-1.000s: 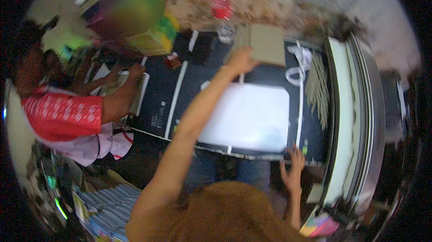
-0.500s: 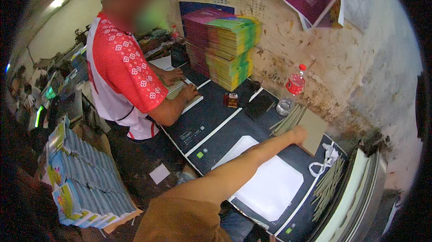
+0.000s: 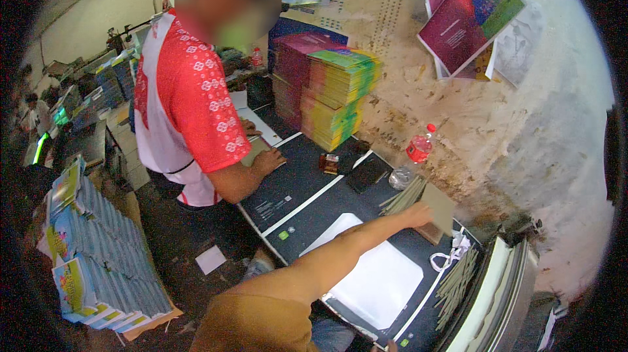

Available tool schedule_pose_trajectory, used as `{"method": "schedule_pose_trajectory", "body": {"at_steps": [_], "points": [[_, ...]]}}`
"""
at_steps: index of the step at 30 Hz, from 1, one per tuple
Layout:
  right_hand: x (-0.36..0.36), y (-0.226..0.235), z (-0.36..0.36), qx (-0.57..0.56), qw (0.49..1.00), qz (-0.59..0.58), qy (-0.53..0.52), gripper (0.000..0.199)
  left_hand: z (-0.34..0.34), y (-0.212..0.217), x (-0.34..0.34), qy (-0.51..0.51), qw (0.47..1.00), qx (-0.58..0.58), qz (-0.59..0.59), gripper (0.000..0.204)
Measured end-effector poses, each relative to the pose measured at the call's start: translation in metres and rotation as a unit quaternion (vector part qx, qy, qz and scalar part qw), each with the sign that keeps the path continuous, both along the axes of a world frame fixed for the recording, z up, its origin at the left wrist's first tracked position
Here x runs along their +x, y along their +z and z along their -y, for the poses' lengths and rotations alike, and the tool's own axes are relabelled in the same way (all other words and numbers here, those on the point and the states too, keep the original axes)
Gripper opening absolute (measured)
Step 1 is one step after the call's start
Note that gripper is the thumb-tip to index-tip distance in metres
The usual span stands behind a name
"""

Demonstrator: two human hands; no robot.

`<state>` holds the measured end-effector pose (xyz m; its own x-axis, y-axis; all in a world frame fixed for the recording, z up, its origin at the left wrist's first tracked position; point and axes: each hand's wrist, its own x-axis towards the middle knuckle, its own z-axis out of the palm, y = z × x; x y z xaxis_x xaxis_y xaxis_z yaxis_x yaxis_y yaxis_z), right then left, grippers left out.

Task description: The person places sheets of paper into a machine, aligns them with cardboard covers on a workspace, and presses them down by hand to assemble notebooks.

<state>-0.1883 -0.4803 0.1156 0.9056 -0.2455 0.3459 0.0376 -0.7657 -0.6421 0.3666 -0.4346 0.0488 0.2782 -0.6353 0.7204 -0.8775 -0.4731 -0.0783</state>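
My left hand point(image 3: 417, 214) is stretched far across the table and shut on a grey cardboard board point(image 3: 439, 208), held upright near the wall. My forearm crosses above a white sheet point(image 3: 383, 280) that lies on dark printed covers point(image 3: 294, 195). Grey card strips point(image 3: 400, 196) lie just left of the board, and more strips point(image 3: 458, 280) sit to its lower right. Only a sliver of my right hand point(image 3: 391, 346) shows at the bottom edge, beside the sheet's near corner.
A person in a red and white shirt point(image 3: 186, 103) leans on the table's left end, hand point(image 3: 267, 159) flat on it. Colourful book stacks point(image 3: 333, 93) stand at the back, with a red bottle point(image 3: 419, 145) beside them. Booklet piles point(image 3: 98, 254) stand on the floor at left.
My head has tilted up and turned left, bringing the wall and the other person into view. My left hand stays on the grey board, which now stands more upright.
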Motion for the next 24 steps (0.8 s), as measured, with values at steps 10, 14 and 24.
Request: {"method": "schedule_pose_trajectory", "body": {"at_steps": [10, 14, 24], "points": [[0.059, 0.077, 0.017, 0.011, 0.988, 0.094, -0.125, 0.054, -0.093, 0.242, -0.192, -0.203, 0.929, 0.005, -0.309, 0.015], [0.029, 0.040, 0.016, 0.210, 0.968, -0.133, 0.034, 0.042, -0.186, 0.208, -0.285, -0.238, 0.880, -0.054, -0.408, 0.019], [-0.012, -0.046, -0.039, 0.362, 0.888, -0.270, 0.087, 0.015, -0.298, -0.021, -0.506, -0.046, 0.517, -0.375, -0.768, 0.043]]}}
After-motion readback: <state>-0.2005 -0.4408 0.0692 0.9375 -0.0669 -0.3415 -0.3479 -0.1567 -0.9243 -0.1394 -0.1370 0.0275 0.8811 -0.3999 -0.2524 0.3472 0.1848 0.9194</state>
